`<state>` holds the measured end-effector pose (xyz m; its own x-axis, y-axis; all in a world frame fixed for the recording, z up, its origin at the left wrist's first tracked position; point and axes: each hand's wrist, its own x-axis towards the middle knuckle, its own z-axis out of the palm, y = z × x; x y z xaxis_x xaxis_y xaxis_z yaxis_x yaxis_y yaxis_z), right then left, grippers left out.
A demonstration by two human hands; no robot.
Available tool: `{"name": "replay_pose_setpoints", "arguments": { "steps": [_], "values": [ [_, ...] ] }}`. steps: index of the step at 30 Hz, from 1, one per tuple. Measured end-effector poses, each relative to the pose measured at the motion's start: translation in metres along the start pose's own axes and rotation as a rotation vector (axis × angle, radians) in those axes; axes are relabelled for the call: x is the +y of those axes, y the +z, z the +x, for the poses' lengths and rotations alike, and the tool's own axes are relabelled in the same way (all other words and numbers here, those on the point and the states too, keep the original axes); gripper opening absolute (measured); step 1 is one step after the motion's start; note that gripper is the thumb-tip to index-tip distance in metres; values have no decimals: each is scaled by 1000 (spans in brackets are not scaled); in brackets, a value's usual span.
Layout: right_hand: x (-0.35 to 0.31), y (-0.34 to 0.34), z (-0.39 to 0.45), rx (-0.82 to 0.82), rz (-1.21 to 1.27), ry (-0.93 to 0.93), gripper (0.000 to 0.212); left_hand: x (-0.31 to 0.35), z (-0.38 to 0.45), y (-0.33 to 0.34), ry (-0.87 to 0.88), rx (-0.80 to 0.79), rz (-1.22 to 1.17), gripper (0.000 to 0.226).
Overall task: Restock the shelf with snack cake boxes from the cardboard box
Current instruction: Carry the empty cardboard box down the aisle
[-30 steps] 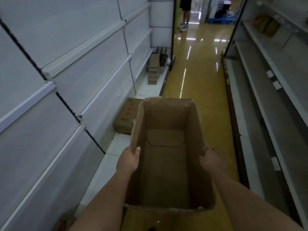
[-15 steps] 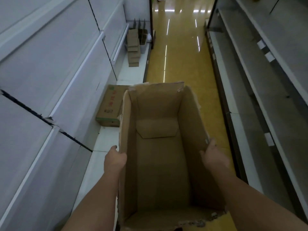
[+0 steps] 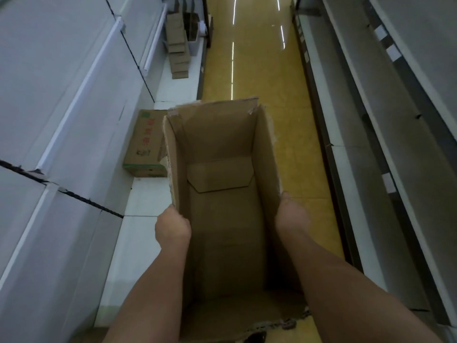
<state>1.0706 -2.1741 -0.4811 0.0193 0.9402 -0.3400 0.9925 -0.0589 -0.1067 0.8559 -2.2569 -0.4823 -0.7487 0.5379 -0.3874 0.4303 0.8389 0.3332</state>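
Head camera footage is filled, at the far left, by white shelving (image 3: 74, 100) of smooth flat panels edged with pale rails and crossed by dark slanted seams. On its white base ledge (image 3: 141, 243), against the back panel, a closed printed carton (image 3: 143, 147) is seen: rectangular, tan, with red characters and a green band along its near edge. Farther along the same ledge, toward the far end, a leaning stack of small brown cartons (image 3: 178, 50) is visible.

Just beside the ledge's outer edge, over the floor, the open cardboard box (image 3: 222, 206) is held at mid-frame. It is a long rectangular box of plain brown corrugated board, with ragged, torn top edges and a folded flap lying flat on its bottom; no snack cake boxes can be seen inside. Its left wall is gripped by the left hand (image 3: 173, 231), whose fingers are curled tightly over the rim. Its right wall is held by the right hand (image 3: 291, 219); the thumb is laid along the rim, but the fingers are hidden behind the board, so how they lie cannot be told.

Glossy yellow floor (image 3: 249, 70) with streaked light reflections runs up the aisle. At the right, grey metal shelves (image 3: 385, 134) are set in long flat tiers bearing small pale tags.
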Motion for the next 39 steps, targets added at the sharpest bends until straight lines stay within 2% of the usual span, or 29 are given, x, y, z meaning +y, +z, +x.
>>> {"name": "replay_pose_setpoints", "arguments": {
  "steps": [9, 16, 20, 26, 34, 39],
  "values": [
    [10, -18, 1, 47, 38, 72, 29, 26, -5, -2, 93, 17, -6, 23],
    [40, -50, 12, 117, 58, 169, 33, 84, -4, 1, 208, 26, 14, 22],
    [62, -68, 29, 100, 101, 215, 35, 120, -5, 8, 226, 36, 4, 19],
    [121, -97, 87, 121, 128, 226, 36, 192, -15, 38, 280, -30, -31, 18],
    [190, -159, 200, 132, 61, 154, 36, 317, -37, 84, 130, -32, -57, 20],
    [222, -187, 264, 131, 80, 164, 33, 387, -30, 105, 139, -17, -38, 18]
  ]
}}
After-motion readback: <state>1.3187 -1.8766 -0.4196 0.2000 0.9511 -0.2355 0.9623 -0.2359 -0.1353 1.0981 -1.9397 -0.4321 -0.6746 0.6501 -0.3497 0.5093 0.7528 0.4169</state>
